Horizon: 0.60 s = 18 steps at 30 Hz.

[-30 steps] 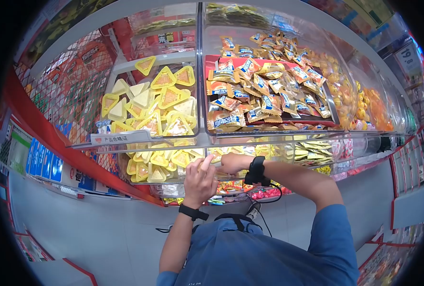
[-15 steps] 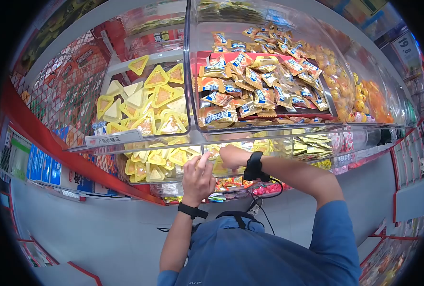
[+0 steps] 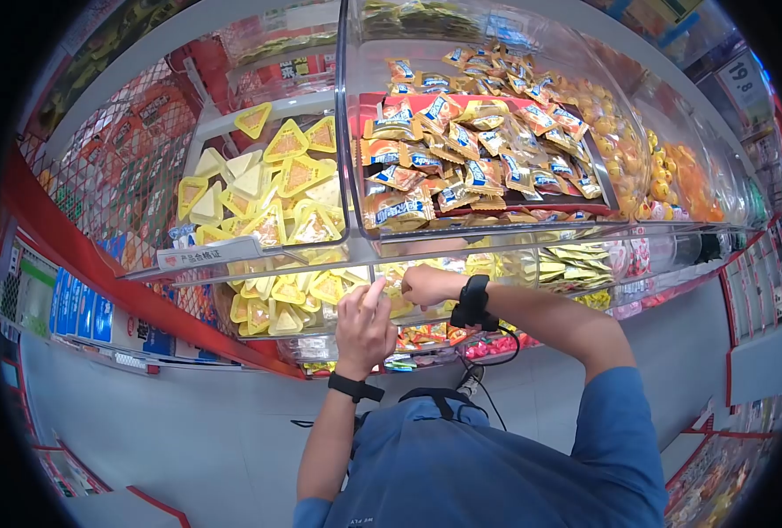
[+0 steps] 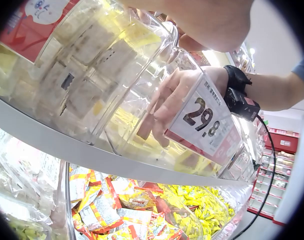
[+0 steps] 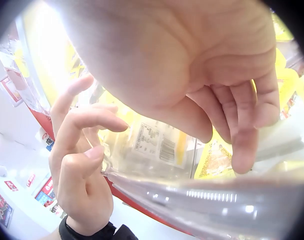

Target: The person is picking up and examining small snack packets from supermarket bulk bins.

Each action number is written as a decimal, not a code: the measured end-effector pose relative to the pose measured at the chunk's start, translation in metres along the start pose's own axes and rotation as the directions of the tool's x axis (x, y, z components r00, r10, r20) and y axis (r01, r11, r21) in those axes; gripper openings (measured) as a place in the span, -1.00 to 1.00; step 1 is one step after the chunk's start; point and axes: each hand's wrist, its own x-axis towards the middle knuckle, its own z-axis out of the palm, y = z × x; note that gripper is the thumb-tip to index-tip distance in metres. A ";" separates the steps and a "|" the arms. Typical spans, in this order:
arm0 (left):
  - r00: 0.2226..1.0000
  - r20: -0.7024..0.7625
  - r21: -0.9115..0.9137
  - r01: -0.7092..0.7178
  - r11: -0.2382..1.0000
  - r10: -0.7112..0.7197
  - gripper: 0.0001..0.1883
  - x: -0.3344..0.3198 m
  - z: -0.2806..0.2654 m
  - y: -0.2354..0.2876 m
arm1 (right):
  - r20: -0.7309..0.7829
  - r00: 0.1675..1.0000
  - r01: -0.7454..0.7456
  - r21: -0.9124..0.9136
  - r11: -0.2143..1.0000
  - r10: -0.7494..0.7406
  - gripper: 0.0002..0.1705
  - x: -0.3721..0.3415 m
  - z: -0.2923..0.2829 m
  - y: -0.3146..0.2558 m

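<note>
Grey floor (image 3: 232, 422) spreads across the lower frame; near its centre, yellow packets (image 5: 214, 162) lie in a clear bin (image 4: 142, 80). Someone's right hand (image 3: 430, 286) dips among them, fingers loosely bent, nothing visibly gripped; the left hand (image 3: 364, 330) is relaxed, grasping nothing. A hasty sweep outward could spill packets. I count two hands, one price card (image 4: 204, 120) beside them; packets overlap too much to count.

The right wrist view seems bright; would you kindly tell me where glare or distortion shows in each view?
Right wrist: upper left washed out white, glints along the bin; head: wide-lens bowing, plain in the red rail, with black corners; left wrist: dark corners, but the tag legibly shows 29.8.
</note>
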 end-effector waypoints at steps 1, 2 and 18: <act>1.000 -0.002 0.001 -0.001 1.000 0.001 -0.64 0.000 0.000 0.000 | 0.004 1.000 0.006 0.014 1.000 -0.006 -0.79 -0.002 -0.001 0.001; 1.000 -0.003 -0.001 -0.005 1.000 0.005 -0.65 -0.001 0.000 0.000 | -0.002 1.000 -0.025 -0.073 0.997 0.025 -0.77 -0.003 -0.005 0.001; 1.000 -0.007 0.021 -0.005 1.000 0.005 -0.70 0.000 0.000 -0.001 | 0.306 0.944 -0.025 -0.311 0.950 0.125 -0.43 -0.002 -0.008 0.038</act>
